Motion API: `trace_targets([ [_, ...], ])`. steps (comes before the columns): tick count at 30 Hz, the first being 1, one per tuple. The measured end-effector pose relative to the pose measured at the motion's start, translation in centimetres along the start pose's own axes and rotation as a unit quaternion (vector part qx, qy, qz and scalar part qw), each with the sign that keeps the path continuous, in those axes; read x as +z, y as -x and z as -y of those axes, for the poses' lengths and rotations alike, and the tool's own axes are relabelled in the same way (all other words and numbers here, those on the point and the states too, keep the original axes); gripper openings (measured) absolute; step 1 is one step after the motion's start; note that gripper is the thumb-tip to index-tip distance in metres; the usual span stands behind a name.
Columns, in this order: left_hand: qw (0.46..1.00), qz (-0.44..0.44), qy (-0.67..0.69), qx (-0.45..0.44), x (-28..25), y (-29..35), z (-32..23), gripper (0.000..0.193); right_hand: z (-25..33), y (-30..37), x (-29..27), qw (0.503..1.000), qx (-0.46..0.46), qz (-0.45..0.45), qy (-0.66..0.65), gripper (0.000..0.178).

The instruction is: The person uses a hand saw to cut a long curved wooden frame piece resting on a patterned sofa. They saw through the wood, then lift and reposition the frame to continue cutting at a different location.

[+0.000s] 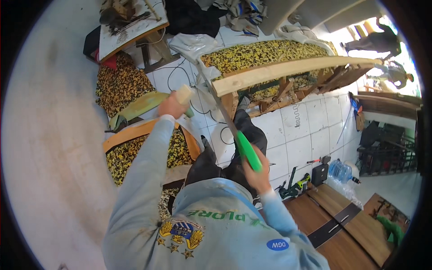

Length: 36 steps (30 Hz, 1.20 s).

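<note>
My right hand [257,171] is wrapped round the green handle of a hand saw [228,118]. Its long blade slants up and to the left, passing close by the near end of a pale wooden plank [288,72]; whether it touches the wood I cannot tell. The plank lies along the side of a wooden frame [281,90] that has short crosspieces. Out to the left, my left hand [172,107] is closed on a short, pale wood offcut [183,94], apart from the plank. One of my feet [243,102] stands by the frame's near end.
Speckled yellow-black foam [261,56] lies beyond the plank, with more foam pieces [123,81] on the left. A cluttered table [135,33] stands far left. Power tools [297,184], a blue water jug [343,172] and brown boards [333,225] are at right. Another person [373,42] is far right.
</note>
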<state>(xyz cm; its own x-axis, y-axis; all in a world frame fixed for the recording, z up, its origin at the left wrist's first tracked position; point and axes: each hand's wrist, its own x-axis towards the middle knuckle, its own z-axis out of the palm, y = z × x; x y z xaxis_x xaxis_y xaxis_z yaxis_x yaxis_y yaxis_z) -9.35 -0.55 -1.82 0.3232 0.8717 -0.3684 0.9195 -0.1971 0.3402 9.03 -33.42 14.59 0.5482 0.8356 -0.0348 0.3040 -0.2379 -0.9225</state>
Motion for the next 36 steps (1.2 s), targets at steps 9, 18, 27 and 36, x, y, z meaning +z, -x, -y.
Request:
trace_targets([
  [9,0.975,0.031,0.177,-0.132,1.1,4.8,6.3,0.058,4.1,2.0,-8.8,0.997,-0.034,-0.04,0.051,0.056],
  [18,0.956,0.261,0.003,-0.136,11.2,22.9,16.5,0.07,2.8,4.3,-9.6,0.979,0.019,-0.2,-0.024,0.044],
  [27,0.933,0.274,-0.041,-0.229,6.0,20.4,22.8,0.086,2.2,11.9,-8.5,0.893,0.107,-0.418,-0.123,0.021],
  [36,0.963,0.207,0.148,-0.086,6.8,14.4,7.8,0.098,-1.0,14.9,-14.0,0.752,0.202,-0.514,-0.359,0.009],
])
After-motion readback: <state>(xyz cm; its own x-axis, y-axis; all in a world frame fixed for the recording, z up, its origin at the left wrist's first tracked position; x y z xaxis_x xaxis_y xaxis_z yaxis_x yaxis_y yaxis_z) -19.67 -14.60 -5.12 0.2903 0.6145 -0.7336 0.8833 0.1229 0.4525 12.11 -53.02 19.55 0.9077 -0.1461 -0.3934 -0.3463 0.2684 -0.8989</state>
